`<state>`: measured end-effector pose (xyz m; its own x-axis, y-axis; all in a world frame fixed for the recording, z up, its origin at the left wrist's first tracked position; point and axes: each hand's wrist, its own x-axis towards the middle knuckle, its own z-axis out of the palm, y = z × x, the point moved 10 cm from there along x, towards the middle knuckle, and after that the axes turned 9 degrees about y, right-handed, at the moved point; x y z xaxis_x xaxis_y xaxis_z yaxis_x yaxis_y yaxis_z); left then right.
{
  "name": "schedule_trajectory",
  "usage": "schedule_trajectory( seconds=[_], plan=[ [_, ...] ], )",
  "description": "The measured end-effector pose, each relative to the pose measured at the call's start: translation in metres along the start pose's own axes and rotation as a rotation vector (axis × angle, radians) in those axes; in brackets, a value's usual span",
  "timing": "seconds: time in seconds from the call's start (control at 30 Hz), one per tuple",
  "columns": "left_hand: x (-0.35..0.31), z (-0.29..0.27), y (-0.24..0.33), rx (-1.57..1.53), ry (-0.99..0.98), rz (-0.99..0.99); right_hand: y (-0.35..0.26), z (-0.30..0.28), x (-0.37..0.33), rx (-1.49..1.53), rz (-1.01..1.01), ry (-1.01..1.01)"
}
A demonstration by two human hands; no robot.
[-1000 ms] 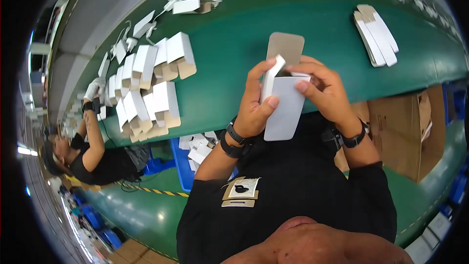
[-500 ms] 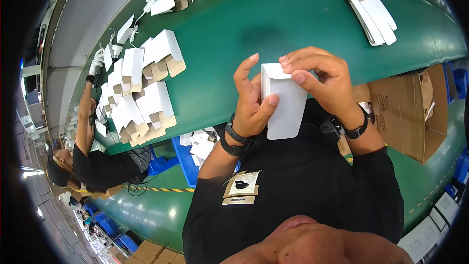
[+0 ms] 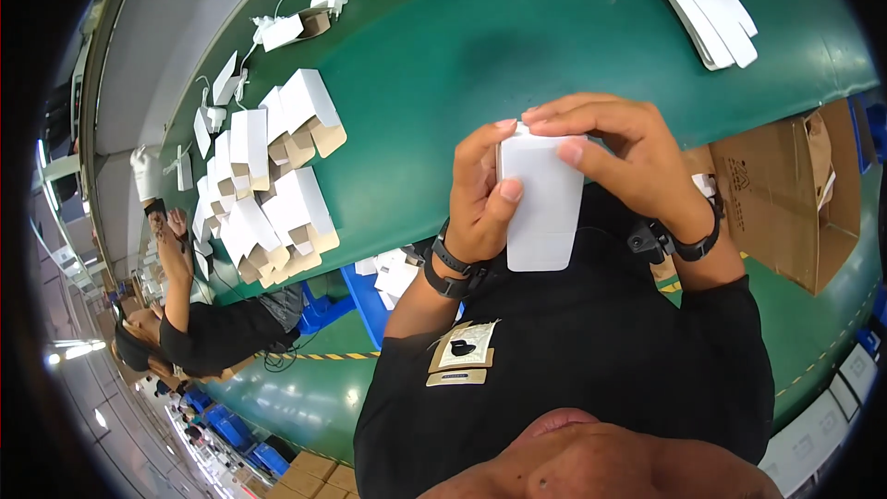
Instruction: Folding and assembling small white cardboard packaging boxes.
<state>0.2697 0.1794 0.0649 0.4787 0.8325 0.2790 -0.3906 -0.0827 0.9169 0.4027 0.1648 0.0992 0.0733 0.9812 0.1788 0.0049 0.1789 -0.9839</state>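
Note:
A small white cardboard box [image 3: 540,194] is held up in front of me, over the near edge of the green table [image 3: 517,18]. My left hand [image 3: 482,189] grips its left side, thumb on the face toward me and index finger at the top corner. Across the top end lie the fingers of my right hand [image 3: 614,152], its thumb pressed on the front face near the upper right. The top flap looks folded down under those fingers. A longer flap or panel hangs at the box's lower end. What the box contains is hidden.
Several open white boxes [image 3: 277,176] stand clustered at the left of the table. Flattened boxes [image 3: 707,9] lie at the far right. White chargers [image 3: 330,0] with cables line the far edge. A brown carton [image 3: 771,208] stands right; a co-worker [image 3: 222,323] reaches in at left.
My right fingers have pressed the top flap down, and my left index finger has come in to the box's top corner. The co-worker's gloved hand has moved away from the boxes.

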Motion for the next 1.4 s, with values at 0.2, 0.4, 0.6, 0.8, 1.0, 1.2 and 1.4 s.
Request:
schedule_trajectory(
  seconds=[0.2,0.4,0.6,0.8,1.0,1.2,1.4],
  plan=[
    [0.022,-0.004,-0.022,-0.056,0.003,-0.114,0.007,-0.013,0.007,-0.170,-0.107,0.032],
    [0.114,-0.094,-0.035,0.077,0.446,-0.172,-0.006,-0.118,0.049,-1.182,-0.279,0.363],
    [0.199,-0.243,-0.086,0.271,1.070,-0.126,0.090,-0.269,0.016,-1.654,-0.085,0.288],
    [0.189,-0.262,-0.076,0.483,1.194,-0.117,0.062,-0.239,0.031,-1.433,-0.047,0.290],
    [0.139,-0.153,-0.013,0.498,0.873,0.223,0.030,-0.211,0.023,-1.628,0.405,0.409],
    [0.089,-0.056,-0.003,0.064,0.286,0.066,0.045,-0.228,0.015,-1.588,-0.206,0.427],
    [0.051,-0.030,0.001,0.102,0.005,-0.060,0.060,-0.225,0.032,-1.489,-0.428,0.377]
  ],
)
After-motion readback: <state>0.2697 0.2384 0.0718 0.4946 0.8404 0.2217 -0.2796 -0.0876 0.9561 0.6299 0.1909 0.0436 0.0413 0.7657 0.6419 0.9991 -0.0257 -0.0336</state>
